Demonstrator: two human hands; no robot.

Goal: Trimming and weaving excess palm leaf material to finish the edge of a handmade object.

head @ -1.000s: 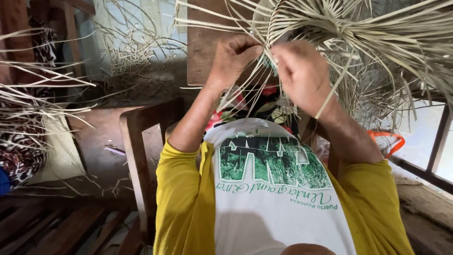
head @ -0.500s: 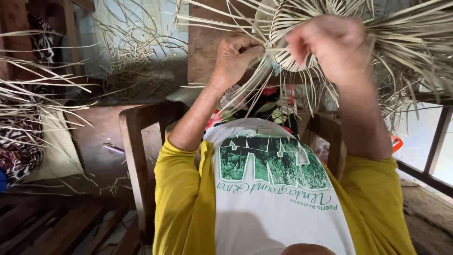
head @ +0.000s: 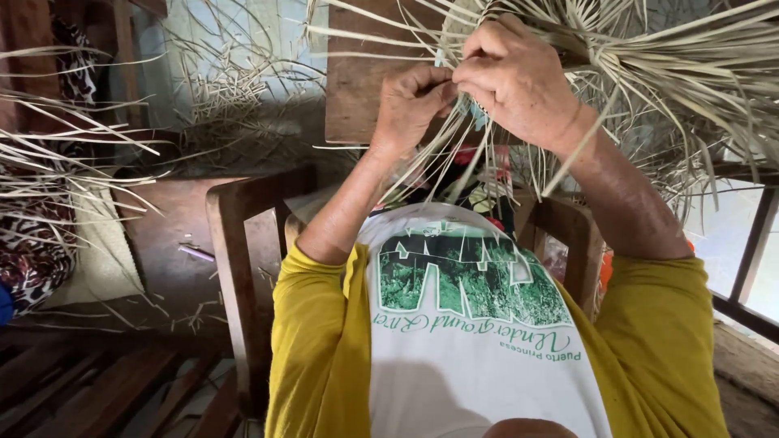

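A round woven piece of pale dried leaf strips (head: pixel 649 57) is held up in front of me, with long loose ends fanning out to the right and hanging down. My left hand (head: pixel 414 101) pinches strips at its lower left edge, fingers closed. My right hand (head: pixel 519 77) grips strips right beside it, knuckles toward the camera, the two hands touching. Loose strips (head: pixel 454 162) trail down between my forearms over my lap. My sleeves are yellow and my shirt front is white with a green print.
A wooden chair frame (head: pixel 239 268) stands around me, its arm at my left. A bundle of dried strips (head: pixel 57 154) lies at the left over a patterned cloth (head: pixel 28 259). More strips litter the floor (head: pixel 235 122) behind. A window frame (head: pixel 746 268) is at the right.
My right hand rose from beside the left to higher in the weave, then came back down and left to meet the left hand. The left hand stayed nearly in place.
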